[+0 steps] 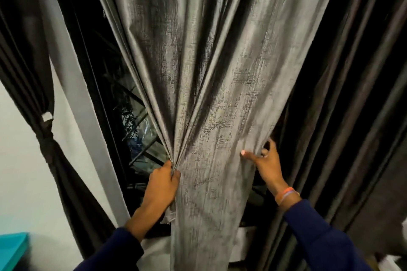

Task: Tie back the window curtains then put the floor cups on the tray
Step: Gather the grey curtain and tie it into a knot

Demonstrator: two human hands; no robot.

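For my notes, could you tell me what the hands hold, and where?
Both hold the grey curtain: left hand grips its gathered left edge, right hand pinches its right edge.

Teal box [12,248] bottom left corner; white wall [19,171] behind; dark window [132,121].

grey curtain [211,77] | shiny, textured | hanging, folds bunched low | dark curtain [47,138] | far left, tied back

My one head camera, looking forward and slightly down, close up to the grey curtain [211,94] filling twelve o'clock, window [123,103] at ten, both forearms entering from six
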